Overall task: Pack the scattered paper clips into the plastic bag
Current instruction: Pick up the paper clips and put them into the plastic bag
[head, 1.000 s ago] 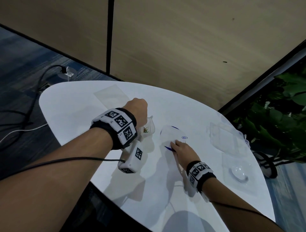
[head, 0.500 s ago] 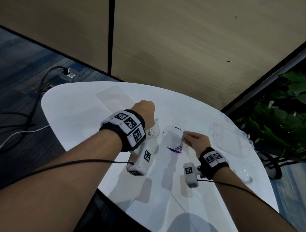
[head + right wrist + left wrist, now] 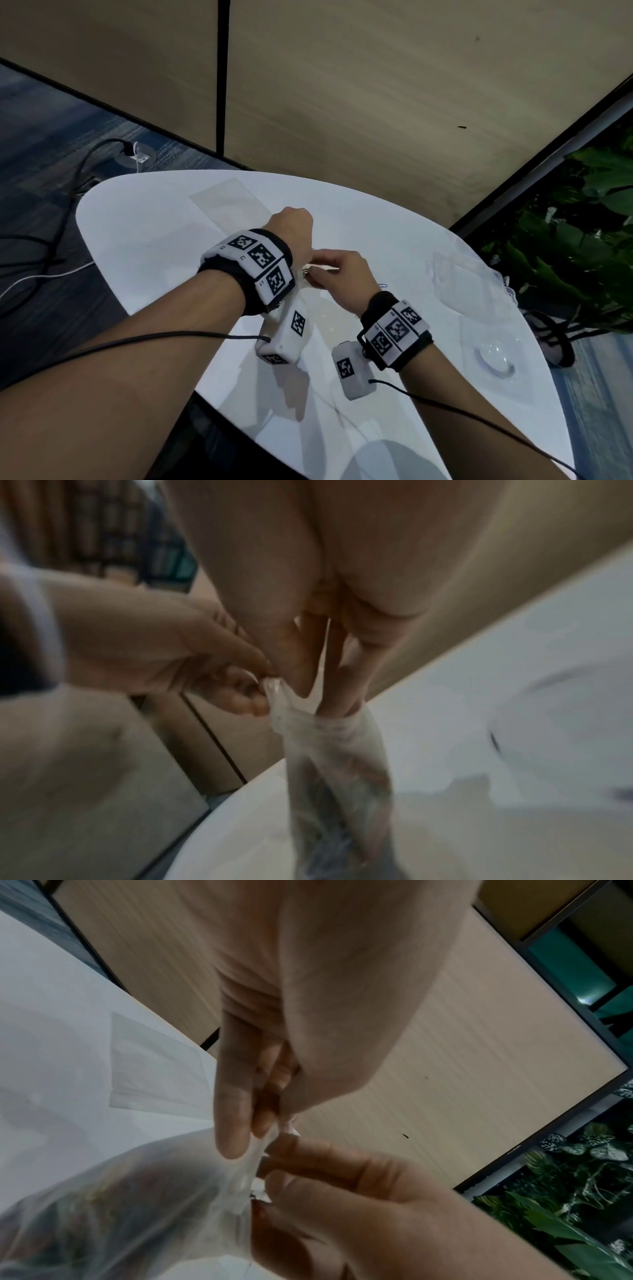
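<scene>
Clear plastic is bunching between both hands in the head view: the left hand (image 3: 291, 229) is clenching its grip on the top of the plastic bag (image 3: 317, 272) above the white bench (image 3: 154, 219), and the right hand (image 3: 339, 277) is meeting it there with its fingers curled in at the bag's mouth. A blue paper clip (image 3: 383, 284) is lying on the bench just beside the right wrist, a flat clear sheet (image 3: 229, 202) is lying beyond the left hand, and more clear packaging (image 3: 469, 277) is sitting to the right, near the green plant (image 3: 589, 240). In the left wrist view, the left hand (image 3: 308, 1015) is pinching the bag's (image 3: 137, 1191) rim between thumb and fingertips, while the right hand (image 3: 359, 1191) is closing thumb and forefinger on the same rim; colourful clips are showing dimly through the film, too blurred to count. In the right wrist view, blurred, the right hand (image 3: 325, 601) is gripping the bag's (image 3: 335, 764) gathered neck, its grip clamped on the plastic, the left hand (image 3: 164, 656) is pinching the neck from the side, and the bag is hanging down towards the bench (image 3: 479, 750).
</scene>
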`<state>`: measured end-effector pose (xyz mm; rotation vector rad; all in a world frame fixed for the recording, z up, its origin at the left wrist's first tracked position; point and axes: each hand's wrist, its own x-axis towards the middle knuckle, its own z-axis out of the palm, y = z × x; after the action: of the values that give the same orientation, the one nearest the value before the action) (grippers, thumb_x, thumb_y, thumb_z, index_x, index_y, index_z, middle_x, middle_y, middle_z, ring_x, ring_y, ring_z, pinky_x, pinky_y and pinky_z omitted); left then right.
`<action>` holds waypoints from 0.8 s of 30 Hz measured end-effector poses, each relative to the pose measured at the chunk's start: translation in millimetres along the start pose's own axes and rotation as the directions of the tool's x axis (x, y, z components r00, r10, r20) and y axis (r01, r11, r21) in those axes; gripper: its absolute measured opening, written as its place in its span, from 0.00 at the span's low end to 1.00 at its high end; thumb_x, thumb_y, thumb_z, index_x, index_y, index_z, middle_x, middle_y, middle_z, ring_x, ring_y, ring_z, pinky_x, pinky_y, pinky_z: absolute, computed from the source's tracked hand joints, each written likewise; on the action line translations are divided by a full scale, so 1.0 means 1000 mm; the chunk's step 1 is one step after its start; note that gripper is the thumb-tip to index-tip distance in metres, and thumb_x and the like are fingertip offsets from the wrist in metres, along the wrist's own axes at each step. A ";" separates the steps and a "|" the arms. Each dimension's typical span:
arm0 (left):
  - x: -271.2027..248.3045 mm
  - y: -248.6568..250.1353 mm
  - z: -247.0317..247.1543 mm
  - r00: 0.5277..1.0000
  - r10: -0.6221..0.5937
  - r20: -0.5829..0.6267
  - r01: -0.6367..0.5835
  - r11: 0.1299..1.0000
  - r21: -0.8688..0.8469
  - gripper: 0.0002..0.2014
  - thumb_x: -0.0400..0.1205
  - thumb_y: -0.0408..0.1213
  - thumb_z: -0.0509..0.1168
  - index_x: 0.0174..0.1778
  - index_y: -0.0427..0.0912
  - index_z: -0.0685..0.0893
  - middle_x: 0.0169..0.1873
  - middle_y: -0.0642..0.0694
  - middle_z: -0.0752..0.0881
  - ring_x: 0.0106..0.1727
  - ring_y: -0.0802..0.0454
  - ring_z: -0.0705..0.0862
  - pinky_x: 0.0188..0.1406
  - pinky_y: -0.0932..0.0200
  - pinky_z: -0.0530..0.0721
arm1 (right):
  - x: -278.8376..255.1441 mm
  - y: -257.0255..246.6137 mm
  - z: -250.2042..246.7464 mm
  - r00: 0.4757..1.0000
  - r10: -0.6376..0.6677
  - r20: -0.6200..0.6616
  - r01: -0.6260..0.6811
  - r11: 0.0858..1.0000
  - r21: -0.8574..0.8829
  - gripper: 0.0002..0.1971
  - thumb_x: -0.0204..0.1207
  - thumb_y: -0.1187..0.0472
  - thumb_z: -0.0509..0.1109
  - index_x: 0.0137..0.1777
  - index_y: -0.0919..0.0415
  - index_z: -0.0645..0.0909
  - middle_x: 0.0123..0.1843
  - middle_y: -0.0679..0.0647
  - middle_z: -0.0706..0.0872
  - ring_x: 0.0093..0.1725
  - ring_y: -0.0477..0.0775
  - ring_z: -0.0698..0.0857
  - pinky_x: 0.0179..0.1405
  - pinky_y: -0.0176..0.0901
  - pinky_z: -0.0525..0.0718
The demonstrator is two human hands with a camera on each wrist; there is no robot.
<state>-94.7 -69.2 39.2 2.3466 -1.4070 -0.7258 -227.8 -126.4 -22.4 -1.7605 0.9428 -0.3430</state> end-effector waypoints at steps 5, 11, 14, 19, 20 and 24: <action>-0.001 -0.005 -0.001 1.000 0.001 -0.005 -0.001 1.000 -0.030 0.12 0.81 0.29 0.64 0.58 0.35 0.87 0.58 0.39 0.89 0.58 0.40 0.88 0.59 0.49 0.88 | 0.010 0.005 -0.041 0.972 -0.034 -0.235 0.031 0.999 -0.018 0.14 0.80 0.74 0.63 0.50 0.62 0.90 0.48 0.59 0.92 0.44 0.61 0.92 0.48 0.51 0.92; -0.002 -0.012 -0.005 1.000 0.006 -0.001 -0.006 0.999 -0.032 0.12 0.82 0.32 0.65 0.60 0.34 0.86 0.60 0.39 0.88 0.61 0.39 0.86 0.62 0.49 0.86 | 0.024 0.094 -0.102 0.971 0.197 -0.139 -0.235 0.647 -0.725 0.21 0.85 0.64 0.59 0.77 0.55 0.74 0.81 0.55 0.71 0.79 0.57 0.72 0.78 0.42 0.66; -0.001 -0.013 -0.006 1.000 0.001 0.006 -0.001 1.000 -0.025 0.13 0.82 0.31 0.64 0.60 0.34 0.87 0.59 0.38 0.88 0.60 0.39 0.87 0.61 0.49 0.87 | 0.008 0.117 -0.100 0.954 0.295 -0.058 -0.207 0.509 -0.836 0.28 0.84 0.66 0.59 0.84 0.57 0.61 0.87 0.54 0.58 0.81 0.59 0.68 0.79 0.44 0.64; -0.001 -0.006 -0.002 1.000 0.019 0.008 -0.019 1.000 -0.002 0.13 0.82 0.28 0.63 0.61 0.34 0.86 0.60 0.39 0.88 0.61 0.39 0.87 0.57 0.52 0.86 | -0.023 0.130 -0.066 0.983 0.175 -0.047 -0.136 0.542 -0.829 0.30 0.83 0.68 0.59 0.85 0.56 0.57 0.87 0.54 0.59 0.80 0.59 0.70 0.77 0.48 0.69; -0.001 -0.005 0.000 1.000 0.022 0.011 -0.022 1.000 -0.001 0.13 0.82 0.28 0.63 0.61 0.34 0.86 0.60 0.39 0.88 0.60 0.39 0.87 0.58 0.52 0.86 | -0.027 0.130 -0.057 0.990 0.142 -0.022 -0.097 0.546 -0.832 0.30 0.84 0.68 0.56 0.85 0.55 0.57 0.87 0.54 0.59 0.80 0.59 0.69 0.77 0.48 0.69; -0.003 -0.004 0.000 1.000 0.018 0.015 -0.018 1.000 -0.002 0.13 0.82 0.29 0.64 0.60 0.33 0.87 0.60 0.38 0.88 0.61 0.39 0.87 0.61 0.49 0.87 | -0.034 0.136 -0.034 0.995 0.041 0.093 0.062 0.476 -0.877 0.31 0.79 0.73 0.60 0.81 0.55 0.64 0.80 0.57 0.65 0.71 0.62 0.75 0.61 0.48 0.81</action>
<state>-93.1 -64.4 37.8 2.3287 -1.4320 -0.7407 -329.6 -141.3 -123.8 -2.7053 1.1288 0.3340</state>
